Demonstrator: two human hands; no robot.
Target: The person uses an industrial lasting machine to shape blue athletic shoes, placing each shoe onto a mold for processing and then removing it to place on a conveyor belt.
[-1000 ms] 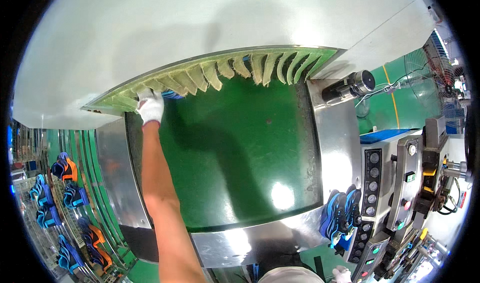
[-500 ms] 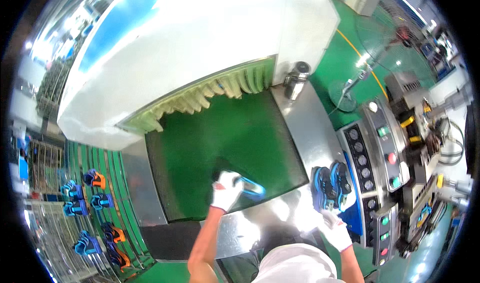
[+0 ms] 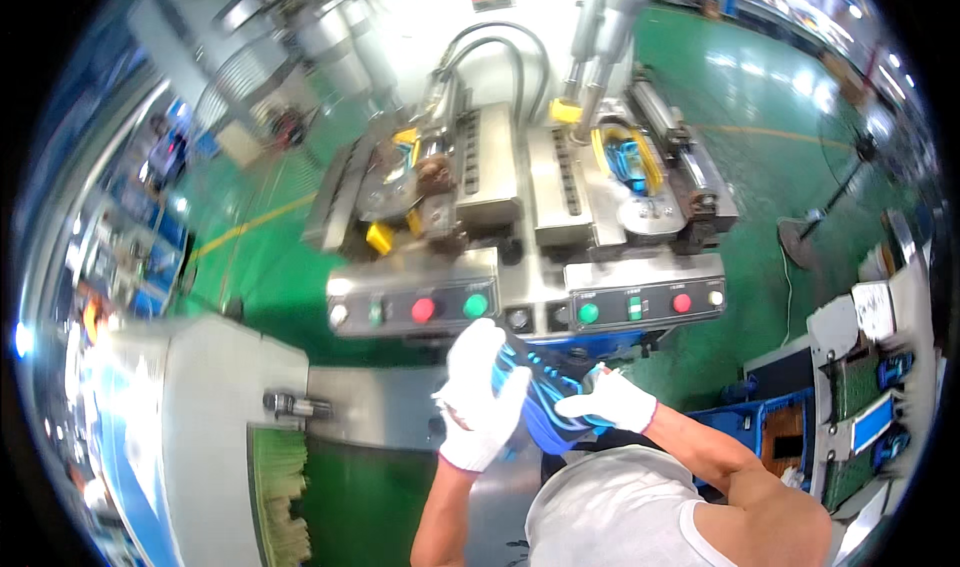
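Note:
Both my hands wear white gloves. Between them is a dark shoe [image 3: 545,379] with bright blue laces or trim and a blue sole edge, tilted above the metal ledge. My left hand [image 3: 478,397] is at its left side, closed on it, with the thumb apart from the fingers and blue trim showing between. Wrapped round the right side is my right hand [image 3: 610,403], its thumb lying across the blue part. Motion blur hides whether a second shoe is within the grip.
Just beyond my hands stands a two-station machine with control panels [image 3: 645,307] of coloured buttons. A blue-trimmed piece [image 3: 628,162] sits in its right station. At left are a white machine housing [image 3: 200,437], a green belt [image 3: 350,507] and a metal flask [image 3: 297,405]. Blue trays [image 3: 770,412] lie right.
My view has swung right from the green belt to the two-station machine. My left hand has left the blue-edged piece on the belt, and both hands now hold a shoe.

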